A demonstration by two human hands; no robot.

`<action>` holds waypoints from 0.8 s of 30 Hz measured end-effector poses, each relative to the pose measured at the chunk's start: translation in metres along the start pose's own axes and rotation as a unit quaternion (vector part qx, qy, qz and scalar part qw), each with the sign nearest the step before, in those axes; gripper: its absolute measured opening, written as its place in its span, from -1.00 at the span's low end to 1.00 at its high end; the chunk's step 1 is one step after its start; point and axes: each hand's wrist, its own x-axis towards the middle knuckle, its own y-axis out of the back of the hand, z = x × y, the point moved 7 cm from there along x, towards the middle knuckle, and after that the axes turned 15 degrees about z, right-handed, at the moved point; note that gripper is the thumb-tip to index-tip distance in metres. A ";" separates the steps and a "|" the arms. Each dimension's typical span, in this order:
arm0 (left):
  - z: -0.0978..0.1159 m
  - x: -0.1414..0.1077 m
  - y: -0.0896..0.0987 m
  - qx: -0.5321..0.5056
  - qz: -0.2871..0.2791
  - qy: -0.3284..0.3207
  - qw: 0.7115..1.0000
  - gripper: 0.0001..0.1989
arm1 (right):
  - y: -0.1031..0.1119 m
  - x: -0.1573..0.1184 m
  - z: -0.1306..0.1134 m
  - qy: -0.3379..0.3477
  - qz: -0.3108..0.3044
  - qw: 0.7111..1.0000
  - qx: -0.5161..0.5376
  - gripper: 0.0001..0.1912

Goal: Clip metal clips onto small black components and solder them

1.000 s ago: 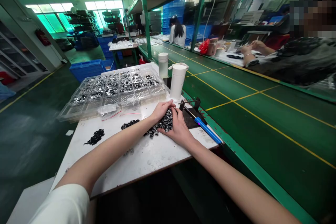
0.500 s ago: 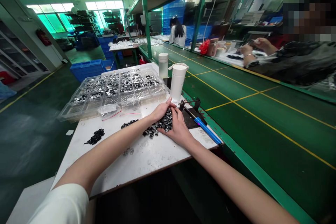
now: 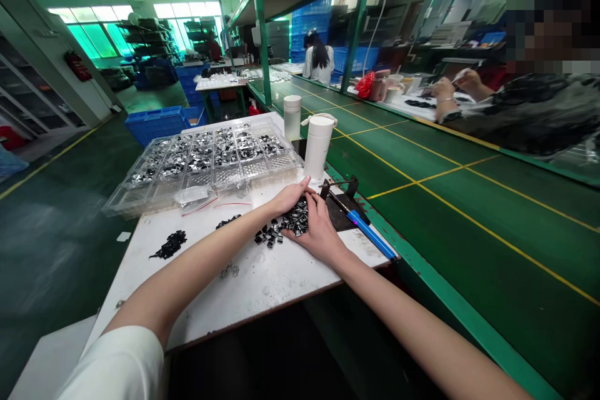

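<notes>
Left hand (image 3: 287,198), right hand (image 3: 317,231), cupped around black parts (image 3: 296,219)

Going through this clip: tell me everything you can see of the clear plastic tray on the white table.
The clear plastic tray is a wide, shallow, rectangular tray divided into a grid of compartments. Most compartments hold small black-and-silver parts, while the front row looks emptier. It lies flat on the white table, with its left corner appearing to overhang the table edge. A small clear plastic bag lies against its front edge. The left hand is near it but not touching.
</notes>
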 end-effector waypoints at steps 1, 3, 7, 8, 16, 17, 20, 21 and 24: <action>0.001 0.000 0.001 0.004 0.005 -0.004 1.000 -0.20 | 0.000 0.000 0.000 -0.001 0.000 1.000 0.000 0.13; 0.003 0.001 0.001 0.008 0.016 -0.013 1.000 -0.22 | 0.000 0.000 0.000 -0.006 -0.001 1.000 0.001 0.13; 0.005 0.008 -0.003 0.007 0.013 -0.021 1.000 -0.23 | 0.000 0.000 0.001 -0.012 -0.004 1.000 -0.003 0.13; 0.004 0.010 -0.004 0.006 0.007 -0.018 1.000 -0.22 | 0.000 0.000 0.001 -0.013 -0.005 1.000 -0.004 0.13; -0.002 0.014 -0.007 0.009 -0.010 0.010 1.000 -0.14 | 0.000 0.001 0.000 -0.008 -0.009 1.000 0.000 0.15; -0.002 0.014 -0.006 0.011 -0.005 0.009 1.000 -0.14 | 0.000 0.001 0.000 -0.008 -0.009 1.000 0.001 0.15; 0.000 0.013 -0.002 0.020 0.012 0.003 1.000 -0.15 | 0.000 0.000 -0.001 -0.010 -0.012 1.000 -0.003 0.13; 0.001 0.013 -0.001 0.021 0.016 0.001 1.000 -0.16 | 0.000 0.000 -0.001 -0.011 -0.013 1.000 -0.005 0.13; 0.002 0.012 0.002 0.022 0.023 -0.008 0.999 -0.16 | 0.002 0.000 -0.003 -0.005 -0.001 1.000 -0.007 0.12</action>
